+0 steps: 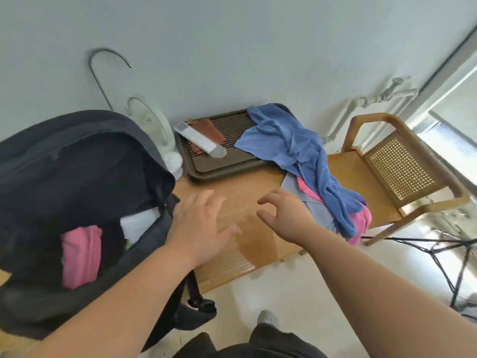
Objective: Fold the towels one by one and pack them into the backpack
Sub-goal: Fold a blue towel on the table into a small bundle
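A black backpack (77, 177) stands open at the left of the wooden table (247, 244). Inside it lie a folded pink towel (81, 257) and a folded white towel (138, 223). A crumpled blue towel (296, 146) drapes from the tray toward the table's right edge, over a grey towel (307, 202) and a pink towel (361, 220). My left hand (198, 223) hovers by the backpack's opening, fingers spread, holding nothing. My right hand (286, 215) hangs over the table just left of the towel pile, fingers loosely curved and empty.
A brown slatted tray (219, 164) at the back holds a white remote-like bar (198, 139) and a brown cloth. A white fan (152, 125) stands behind the backpack. A wooden chair (397, 164) is at the right, a black tripod's legs on the floor beyond.
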Available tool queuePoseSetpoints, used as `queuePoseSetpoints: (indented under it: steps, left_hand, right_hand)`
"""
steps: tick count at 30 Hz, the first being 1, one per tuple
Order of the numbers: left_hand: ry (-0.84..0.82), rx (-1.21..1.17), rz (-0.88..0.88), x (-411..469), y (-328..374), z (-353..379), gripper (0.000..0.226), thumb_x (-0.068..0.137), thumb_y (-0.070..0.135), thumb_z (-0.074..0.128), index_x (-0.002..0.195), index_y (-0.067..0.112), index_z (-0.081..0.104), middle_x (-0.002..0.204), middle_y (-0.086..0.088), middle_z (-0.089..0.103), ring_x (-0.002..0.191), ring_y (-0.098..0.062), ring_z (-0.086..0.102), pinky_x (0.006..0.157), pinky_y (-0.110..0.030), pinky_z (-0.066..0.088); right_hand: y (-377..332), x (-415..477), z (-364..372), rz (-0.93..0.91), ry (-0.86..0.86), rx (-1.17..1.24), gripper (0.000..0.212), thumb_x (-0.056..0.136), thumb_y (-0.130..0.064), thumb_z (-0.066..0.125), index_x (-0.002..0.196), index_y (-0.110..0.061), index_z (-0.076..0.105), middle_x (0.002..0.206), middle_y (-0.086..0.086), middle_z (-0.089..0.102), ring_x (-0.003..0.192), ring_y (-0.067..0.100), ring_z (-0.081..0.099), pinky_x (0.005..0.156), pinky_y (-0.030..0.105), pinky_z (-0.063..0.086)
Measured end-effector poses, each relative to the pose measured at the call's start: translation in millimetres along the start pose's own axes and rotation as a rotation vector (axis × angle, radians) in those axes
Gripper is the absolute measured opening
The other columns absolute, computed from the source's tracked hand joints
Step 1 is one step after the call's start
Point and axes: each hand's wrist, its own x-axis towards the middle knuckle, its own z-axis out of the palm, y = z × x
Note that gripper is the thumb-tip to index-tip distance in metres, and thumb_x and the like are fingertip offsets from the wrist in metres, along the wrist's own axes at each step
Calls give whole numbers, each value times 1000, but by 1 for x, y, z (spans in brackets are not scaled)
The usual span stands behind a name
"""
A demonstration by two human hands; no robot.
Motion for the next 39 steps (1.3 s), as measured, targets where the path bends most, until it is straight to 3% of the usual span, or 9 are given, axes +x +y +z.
queuePoseSetpoints:
  steps: [11,20,23,26,29,32,35,37,39]
  left_hand:
    - [-124,49,-53,98,123,40,70,90,61,56,149,31,34,157,2,27,143,-23,27,117,-43,29]
    - [-164,-3,-18,212,155,73,75,85,59,62,149,31,35,155,0,30,136,-28,37,109,-40,37]
    - [-180,-61,-11,255,160,86,77,85,58,64,151,30,36,159,-4,27,140,-30,34,112,-42,35]
    - [-210,-60,33,296,163,95,80,86,55,66,154,30,31,165,-4,15,139,-34,35,111,-47,36]
    - [-246,62,101,329,162,101,80,87,52,64,155,30,28,167,0,13,135,-33,37,106,-49,40]
    - [-276,109,79,345,158,107,74,88,41,65,152,22,31,150,-5,38,127,-33,44,103,-47,43]
    - [-180,8,31,347,159,109,44,87,27,66,128,16,51,123,-5,50,112,-31,50,90,-48,49]
    - [-71,-50,10,344,163,103,27,85,17,66,109,14,56,108,-3,53,99,-29,53,81,-48,50]
    - [25,-78,-17,338,169,94,23,82,6,63,104,10,59,102,-4,54,92,-29,53,77,-49,50]
  right_hand:
    - [152,32,-71,275,-187,-139,59,89,-59,55,143,-37,46,149,-1,38,137,31,35,108,49,33]
    - [199,98,-88,415,-303,-75,70,88,-59,58,150,-33,34,155,5,32,139,33,34,110,47,32]
    - [208,120,-90,484,-253,266,84,87,-46,68,155,-28,22,153,5,38,135,29,43,105,41,40]
    - [213,144,-96,634,-125,723,80,94,-32,67,157,-22,18,139,-1,47,111,17,49,84,27,43]
    - [224,162,-96,648,-112,712,72,97,-31,64,155,-19,23,125,-4,46,104,13,45,83,27,39]
    - [234,167,-88,672,-152,682,63,93,-34,65,147,-21,35,126,-2,57,103,17,56,83,31,44]
    - [248,168,-79,655,-181,578,29,92,-28,62,117,-21,49,91,-2,64,82,20,63,68,33,49]
    - [254,171,-79,619,-116,588,3,89,-15,57,89,-12,57,65,-1,48,59,19,46,55,31,38]
    - [255,172,-84,573,-45,670,16,83,-8,53,70,-3,44,62,4,35,57,18,30,50,30,26]
